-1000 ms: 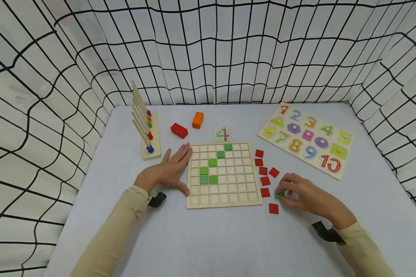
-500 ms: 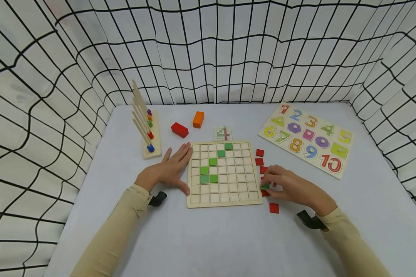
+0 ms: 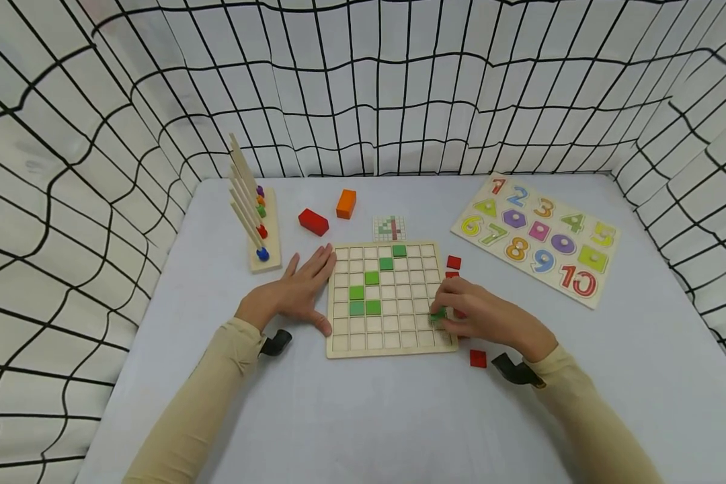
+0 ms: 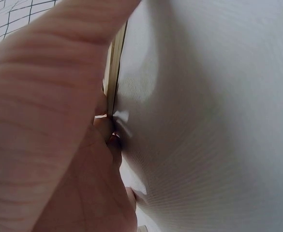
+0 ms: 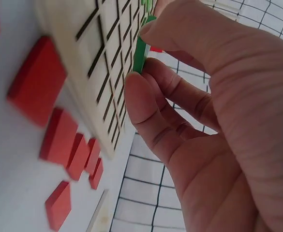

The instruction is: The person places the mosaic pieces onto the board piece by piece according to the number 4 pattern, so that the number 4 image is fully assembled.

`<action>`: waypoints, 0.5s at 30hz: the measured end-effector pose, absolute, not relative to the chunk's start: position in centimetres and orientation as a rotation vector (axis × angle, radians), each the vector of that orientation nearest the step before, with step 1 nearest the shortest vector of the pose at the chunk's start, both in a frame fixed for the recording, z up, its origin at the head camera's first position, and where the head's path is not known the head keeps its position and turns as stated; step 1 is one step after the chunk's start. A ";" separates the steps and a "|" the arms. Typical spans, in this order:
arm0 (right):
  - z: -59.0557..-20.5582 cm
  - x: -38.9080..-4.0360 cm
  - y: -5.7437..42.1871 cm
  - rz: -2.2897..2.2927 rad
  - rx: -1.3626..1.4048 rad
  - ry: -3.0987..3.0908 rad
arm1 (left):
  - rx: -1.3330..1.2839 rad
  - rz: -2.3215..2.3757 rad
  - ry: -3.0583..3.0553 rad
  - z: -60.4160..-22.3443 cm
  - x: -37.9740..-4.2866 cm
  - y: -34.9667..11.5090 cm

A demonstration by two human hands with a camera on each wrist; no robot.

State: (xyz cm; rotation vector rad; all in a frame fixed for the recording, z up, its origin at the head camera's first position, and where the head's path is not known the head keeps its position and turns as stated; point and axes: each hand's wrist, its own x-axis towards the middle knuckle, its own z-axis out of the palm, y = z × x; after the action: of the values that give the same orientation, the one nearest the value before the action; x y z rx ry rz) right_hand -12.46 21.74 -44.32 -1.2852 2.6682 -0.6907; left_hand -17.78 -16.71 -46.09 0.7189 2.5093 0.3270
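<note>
A wooden grid board (image 3: pixel 393 353) lies mid-table, with several green square tiles (image 3: pixel 372 277) set in a rough diagonal in its cells. My left hand (image 3: pixel 293 292) lies with fingers spread along the board's left edge, thumb and fingertips touching its side. Over the board's right columns, my right hand (image 3: pixel 480 312) pinches a green tile (image 5: pixel 141 52) between thumb and fingers. In the right wrist view that tile is held on edge, close over the grid. Several red tiles (image 5: pixel 59 137) lie along the board's right side, some hidden under my right hand in the head view.
A small printed pattern card (image 3: pixel 389 228) lies behind the board. Farther left are a red block (image 3: pixel 313 222), an orange block (image 3: pixel 346 204) and a wooden peg stand (image 3: pixel 267 264). A number puzzle (image 3: pixel 535 235) lies back right. Black netting (image 3: pixel 363 87) surrounds the table.
My right hand has carried the pinched green tile leftward, from right of the red tiles to over the board's right columns. The left hand stays at the board's edge.
</note>
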 end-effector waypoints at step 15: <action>-44.1 -14.8 16.2 -0.627 -1.324 2.593 | 0.722 0.334 2.506 -46.2 -18.0 -16.7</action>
State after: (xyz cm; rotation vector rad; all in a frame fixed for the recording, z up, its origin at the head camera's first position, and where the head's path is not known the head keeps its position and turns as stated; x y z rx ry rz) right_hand -14.78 16.21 -44.09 -1.3236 2.5929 -0.6274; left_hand -17.96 -16.67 -46.24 0.7217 2.5063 0.3338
